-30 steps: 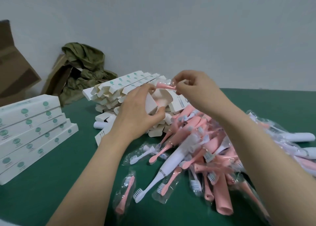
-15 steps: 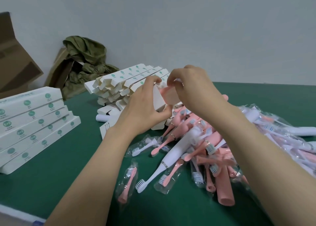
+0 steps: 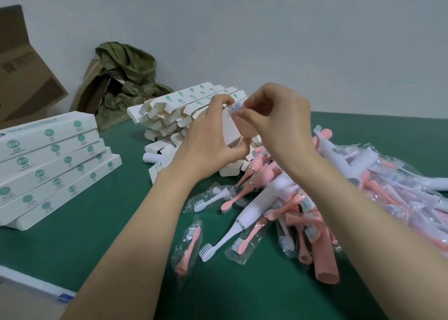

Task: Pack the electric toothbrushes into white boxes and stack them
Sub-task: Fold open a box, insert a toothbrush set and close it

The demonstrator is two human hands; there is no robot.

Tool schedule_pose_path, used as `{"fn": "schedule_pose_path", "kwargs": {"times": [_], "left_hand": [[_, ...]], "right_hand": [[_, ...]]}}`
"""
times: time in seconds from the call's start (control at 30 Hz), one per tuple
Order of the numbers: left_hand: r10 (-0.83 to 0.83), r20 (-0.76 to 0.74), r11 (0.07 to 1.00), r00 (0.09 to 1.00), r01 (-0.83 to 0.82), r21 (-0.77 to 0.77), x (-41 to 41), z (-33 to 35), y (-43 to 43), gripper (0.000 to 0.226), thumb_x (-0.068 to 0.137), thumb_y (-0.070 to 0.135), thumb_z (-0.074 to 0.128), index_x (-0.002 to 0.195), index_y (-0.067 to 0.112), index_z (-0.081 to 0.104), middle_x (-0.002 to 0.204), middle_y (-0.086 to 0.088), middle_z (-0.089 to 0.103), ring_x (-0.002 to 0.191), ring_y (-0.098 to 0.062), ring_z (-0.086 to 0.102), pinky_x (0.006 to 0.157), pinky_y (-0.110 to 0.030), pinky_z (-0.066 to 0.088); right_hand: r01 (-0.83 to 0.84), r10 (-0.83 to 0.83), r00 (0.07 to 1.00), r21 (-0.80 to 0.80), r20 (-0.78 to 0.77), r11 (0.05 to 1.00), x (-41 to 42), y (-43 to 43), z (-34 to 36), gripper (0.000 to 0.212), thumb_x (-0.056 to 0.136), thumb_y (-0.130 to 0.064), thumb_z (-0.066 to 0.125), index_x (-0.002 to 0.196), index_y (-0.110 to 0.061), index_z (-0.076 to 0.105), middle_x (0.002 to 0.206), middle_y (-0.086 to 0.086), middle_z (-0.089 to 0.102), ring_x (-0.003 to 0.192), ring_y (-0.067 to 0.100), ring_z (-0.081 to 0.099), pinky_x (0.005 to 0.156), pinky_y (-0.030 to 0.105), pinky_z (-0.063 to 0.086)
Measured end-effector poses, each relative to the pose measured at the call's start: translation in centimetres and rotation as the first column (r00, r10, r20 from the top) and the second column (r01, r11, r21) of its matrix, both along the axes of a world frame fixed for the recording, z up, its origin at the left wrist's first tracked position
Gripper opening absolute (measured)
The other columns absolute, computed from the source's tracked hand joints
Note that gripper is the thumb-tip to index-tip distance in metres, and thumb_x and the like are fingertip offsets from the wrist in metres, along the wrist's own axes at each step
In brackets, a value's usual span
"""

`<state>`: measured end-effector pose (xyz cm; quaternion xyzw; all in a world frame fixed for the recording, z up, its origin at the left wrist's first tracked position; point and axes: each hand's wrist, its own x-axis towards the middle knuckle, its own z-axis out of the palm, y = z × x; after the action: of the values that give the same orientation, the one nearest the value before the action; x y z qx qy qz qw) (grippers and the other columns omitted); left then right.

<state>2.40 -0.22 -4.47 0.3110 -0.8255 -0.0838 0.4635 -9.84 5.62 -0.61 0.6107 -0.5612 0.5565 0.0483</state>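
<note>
The bagged brush head (image 3: 236, 106) sits at the raised open mouth of a white box (image 3: 229, 131), held above the table between both hands. The right hand (image 3: 283, 123) pinches it between thumb and fingertips, its other fingers curled. The left hand (image 3: 208, 142) grips the box round its upper part, thumb on the near face and fingers hooked over the far edge. Something pink shows inside the mouth, likely a handle, though most of it is hidden. The brush head looks very light, and its clear sleeve is probably slick and crinkly, so the stiff neck is a better hold than loose film or bristles. The thin card box would likely dent under a squeeze and is best held along its edges. Just below and to the right lies the heap of toothbrushes (image 3: 278, 198), pink and white, many sleeved, on the green table (image 3: 109, 222). Behind the hands is a pile of empty boxes (image 3: 174, 108) with flaps open; the stacked closed boxes (image 3: 48, 164) stand well to the left, with an olive bag (image 3: 126, 70) and a cardboard carton (image 3: 21, 72) by the wall
</note>
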Motion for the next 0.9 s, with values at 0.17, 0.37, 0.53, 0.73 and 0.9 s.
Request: {"fn": "schedule_pose_path", "kwargs": {"times": [0.17, 0.37, 0.53, 0.73, 0.9], "left_hand": [[-0.004, 0.010, 0.999, 1.000, 0.003, 0.038, 0.2, 0.0, -0.6, 0.069, 0.063, 0.036, 0.066, 0.125, 0.022, 0.037, 0.105, 0.008, 0.049, 0.091, -0.012, 0.046, 0.063, -0.020, 0.030], [0.094, -0.066, 0.995, 0.993, -0.091, 0.051, 1.2, 0.5, -1.5, 0.065, 0.065, 0.049, 0.051, 0.123, 0.026, 0.036, 0.101, 0.005, 0.050, 0.077, -0.012, 0.044, 0.061, -0.022, 0.032], [0.103, -0.071, 0.995, 0.992, -0.103, 0.000, 2.0, 0.1, -1.8, 0.061, 0.070, 0.039, 0.065, 0.122, 0.023, 0.038, 0.097, 0.013, 0.045, 0.081, -0.005, 0.039, 0.065, -0.017, 0.030], [0.072, 0.012, 0.997, 0.997, -0.072, -0.011, 1.6, -0.4, -1.4, 0.063, 0.072, 0.033, 0.068, 0.126, 0.019, 0.039, 0.107, 0.008, 0.044, 0.086, -0.003, 0.031, 0.068, -0.014, 0.024], [0.056, 0.032, 0.998, 0.998, -0.055, -0.024, 1.7, -0.7, -1.2, 0.064, 0.071, 0.034, 0.070, 0.125, 0.024, 0.037, 0.106, 0.012, 0.042, 0.090, -0.002, 0.033, 0.073, -0.022, 0.029]], "right_hand": [[0.063, 0.016, 0.872, 0.146, -0.489, 0.987, 0.3, -1.0, -1.6, 0.031, 0.090, -0.002, 0.046, 0.109, -0.012, 0.069, 0.100, 0.010, 0.045, 0.098, 0.025, 0.040, 0.073, 0.026, 0.027], [-0.101, 0.153, 0.915, 0.155, -0.373, 0.983, 1.1, 1.3, 0.4, 0.014, 0.081, -0.008, 0.058, 0.087, -0.015, 0.069, 0.077, -0.009, 0.057, 0.067, 0.001, 0.049, 0.063, 0.012, 0.034], [-0.306, 0.774, 0.525, 0.771, -0.353, 0.559, 5.0, 3.4, -2.7, 0.027, 0.077, -0.019, 0.077, 0.102, -0.022, 0.071, 0.090, -0.014, 0.060, 0.075, -0.003, 0.049, 0.070, 0.006, 0.038], [-0.203, 0.744, 0.546, 0.802, -0.384, 0.562, 5.1, 1.9, -5.9, 0.020, 0.081, -0.021, 0.073, 0.101, -0.019, 0.071, 0.098, -0.001, 0.064, 0.093, 0.011, 0.046, 0.086, 0.025, 0.039], [-0.358, 0.751, 0.643, 0.809, -0.148, 0.466, 2.3, 1.6, -4.1, 0.008, 0.091, -0.022, 0.062, 0.090, -0.014, 0.061, 0.091, 0.002, 0.064, 0.079, 0.018, 0.058, 0.072, 0.025, 0.046]]}}
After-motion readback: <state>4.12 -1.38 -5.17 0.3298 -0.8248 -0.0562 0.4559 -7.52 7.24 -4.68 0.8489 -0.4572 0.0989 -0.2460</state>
